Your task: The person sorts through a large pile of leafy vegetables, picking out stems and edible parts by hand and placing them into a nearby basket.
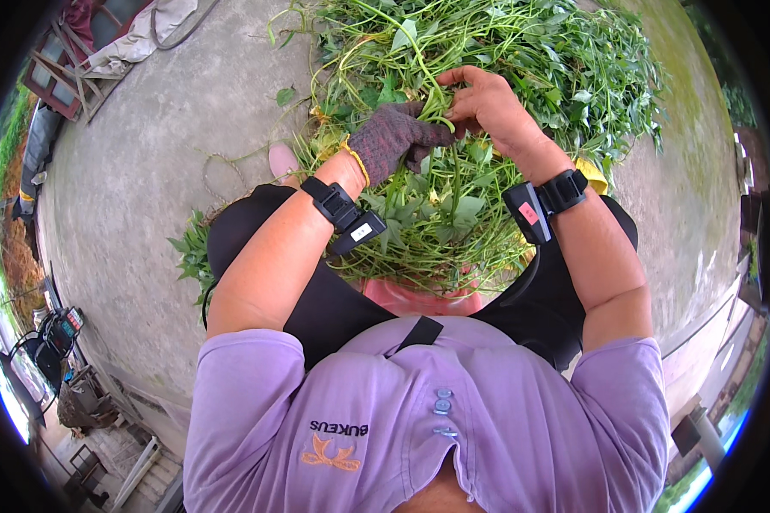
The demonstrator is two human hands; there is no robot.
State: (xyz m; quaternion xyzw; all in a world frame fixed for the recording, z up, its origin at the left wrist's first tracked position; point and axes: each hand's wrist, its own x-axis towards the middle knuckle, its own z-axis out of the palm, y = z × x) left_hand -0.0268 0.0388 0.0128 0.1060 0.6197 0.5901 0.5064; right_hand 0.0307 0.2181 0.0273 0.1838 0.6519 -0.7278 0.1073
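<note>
My left hand (388,142) wears a dark knitted glove with a yellow cuff. It is shut around a small bundle of green vine stems (434,110). Bare, my right hand (495,114) meets the same bundle from the other side, its fingertips pinching at the stems and the index finger stretched along a long one. Cut leafy vines (446,224) lie between my knees, below both hands. Beyond them rises a large heap of leafy vines (552,70). Part of the right fingertips is hidden among the stems.
Under the vines between my legs shows a pink-red plastic thing (417,296). More leaves (196,247) lie beside my left knee. Concrete ground (147,147) surrounds me. Old window frames (61,74) with cloth lie at upper left. A yellow object (591,174) sits by my right wrist.
</note>
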